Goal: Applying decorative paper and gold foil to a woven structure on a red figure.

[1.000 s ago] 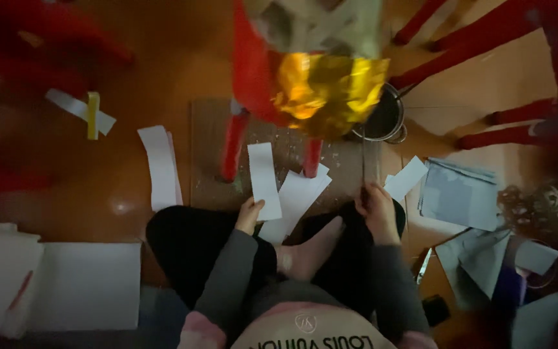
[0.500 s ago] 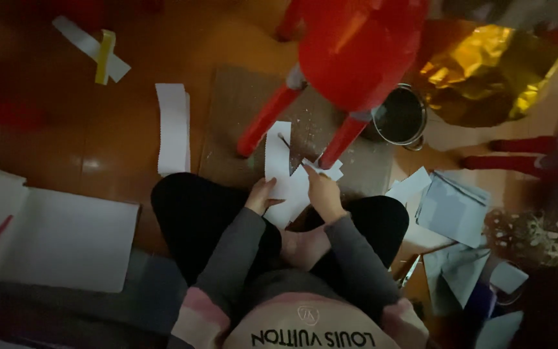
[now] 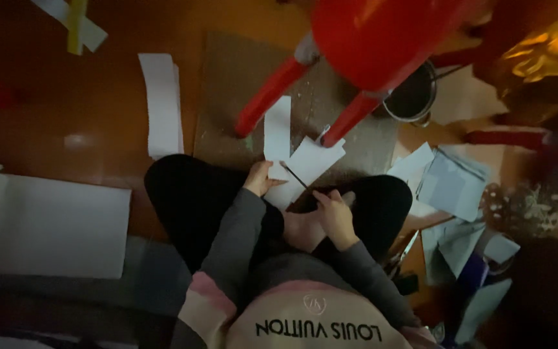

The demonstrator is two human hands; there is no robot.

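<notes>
I sit cross-legged on the floor. My left hand [image 3: 261, 178] rests on the near edge of some white paper pieces [image 3: 305, 161] that lie on a brown cardboard mat [image 3: 227, 97] in front of my knees. My right hand [image 3: 334, 214] is closed around a thin dark stick [image 3: 296, 176], maybe a brush or pencil. Its tip points up-left across the paper toward my left hand. A taller white strip [image 3: 278, 132] stands out behind the pieces.
A red plastic stool [image 3: 369, 39] stands over the mat, its legs just beyond the paper. A metal pot [image 3: 414, 97] sits behind it. There are white strips [image 3: 161, 103] on the left, large white sheets [image 3: 53, 226] at the near left, and loose papers [image 3: 453, 184] on the right.
My right hand came in from the right side of my lap to the paper and now holds the thin stick over it. My left hand stayed at the paper. The view shifted left.
</notes>
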